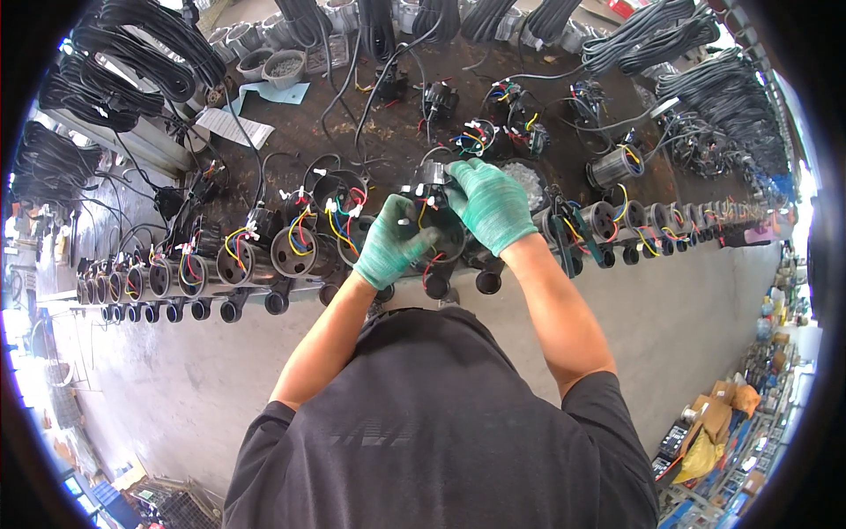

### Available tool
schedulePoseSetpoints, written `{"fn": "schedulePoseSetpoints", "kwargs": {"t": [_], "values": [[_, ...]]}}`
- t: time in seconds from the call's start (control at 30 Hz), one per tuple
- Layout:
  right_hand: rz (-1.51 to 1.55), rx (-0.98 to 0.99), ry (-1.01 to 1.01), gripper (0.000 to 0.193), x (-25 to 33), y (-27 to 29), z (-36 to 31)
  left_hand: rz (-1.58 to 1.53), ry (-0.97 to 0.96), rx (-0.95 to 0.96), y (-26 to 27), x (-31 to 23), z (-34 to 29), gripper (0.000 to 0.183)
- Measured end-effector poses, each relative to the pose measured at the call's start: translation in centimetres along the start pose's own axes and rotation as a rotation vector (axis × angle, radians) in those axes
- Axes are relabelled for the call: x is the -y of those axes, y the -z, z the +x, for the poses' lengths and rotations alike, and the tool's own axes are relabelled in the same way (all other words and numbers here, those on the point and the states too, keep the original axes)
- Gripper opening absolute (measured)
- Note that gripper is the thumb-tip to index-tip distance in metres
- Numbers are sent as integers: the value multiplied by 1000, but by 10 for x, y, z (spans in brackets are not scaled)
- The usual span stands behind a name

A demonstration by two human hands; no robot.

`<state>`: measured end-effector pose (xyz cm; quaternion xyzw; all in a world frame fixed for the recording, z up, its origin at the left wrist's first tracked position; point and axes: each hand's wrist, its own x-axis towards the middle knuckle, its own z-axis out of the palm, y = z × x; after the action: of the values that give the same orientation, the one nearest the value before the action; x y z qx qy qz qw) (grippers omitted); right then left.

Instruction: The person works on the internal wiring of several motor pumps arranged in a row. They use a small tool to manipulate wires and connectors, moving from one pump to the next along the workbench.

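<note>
Both my hands wear green knit gloves. My right hand [489, 203] is closed with its fingertips on a small dark block with a shiny face [432, 173]. Just below it, my left hand [392, 242] curls its fingers by thin wires with white connectors; what it grips is partly hidden. Between the hands sits the dark round mouth of a metal housing [448, 240], with yellow and red wires around it. Next to my right hand stands a clear bag of small parts [526, 183]. A tool with green handles [592, 234] leans against the housings on the right.
A long row of cylindrical housings [293, 253] with coloured wires lines the table's near edge. Bundles of black cable [141, 53] hang at the left, back and right. Wired assemblies [476, 137] and pots of small parts [284, 69] stand on the brown tabletop [388, 132].
</note>
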<state>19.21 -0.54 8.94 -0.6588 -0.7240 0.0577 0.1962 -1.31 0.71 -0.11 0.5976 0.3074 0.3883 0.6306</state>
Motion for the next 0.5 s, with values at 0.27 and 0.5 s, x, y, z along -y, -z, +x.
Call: {"fn": "schedulePoseSetpoints", "kwargs": {"t": [0.27, 0.5], "values": [[-46, -193, 317, 31, 23, 7, -11, -109, 15, 69, 6, 2, 0, 34], [87, -241, 295, 19, 18, -4, -20, 15, -22, 61, 6, 1, -2, 35]]}}
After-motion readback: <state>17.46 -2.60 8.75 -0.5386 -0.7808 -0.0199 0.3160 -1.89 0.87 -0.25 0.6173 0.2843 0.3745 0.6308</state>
